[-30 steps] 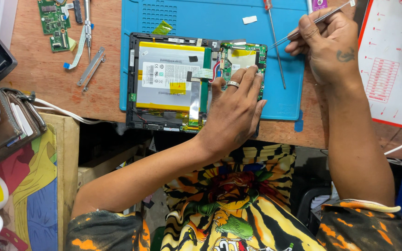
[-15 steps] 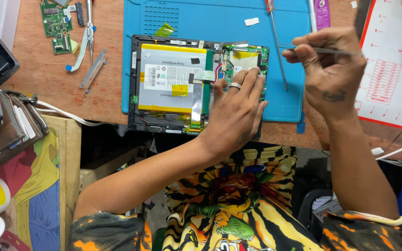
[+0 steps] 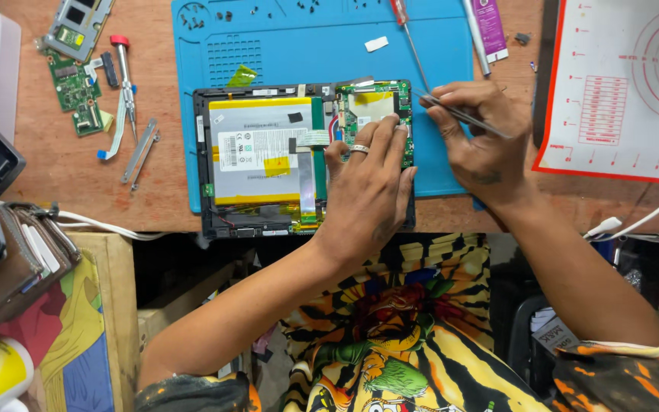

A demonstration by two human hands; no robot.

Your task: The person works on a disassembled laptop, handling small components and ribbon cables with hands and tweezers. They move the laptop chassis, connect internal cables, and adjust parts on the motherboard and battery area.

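The wooden surface [image 3: 62, 183] carries a blue work mat [image 3: 306, 38], and an opened tablet [image 3: 268, 160] lies across the mat's near edge with its back cover off. A large silver battery [image 3: 257, 152] fills the tablet's left portion; a green circuit board [image 3: 371, 107] occupies its far right corner. The left hand [image 3: 368, 191] lies flat on the tablet's right side, fingers spread and pressing beside the board, grip apart and closed on nothing. The right hand [image 3: 482, 141], just right of the tablet, has its grip clamped on metal tweezers [image 3: 459, 116], tips pointing left at the board's right edge. Risks: a slipped tip could bridge contacts or scratch the board; excess pull could tear the flat ribbon cable [image 3: 313, 139]; a stray tip could puncture the battery.
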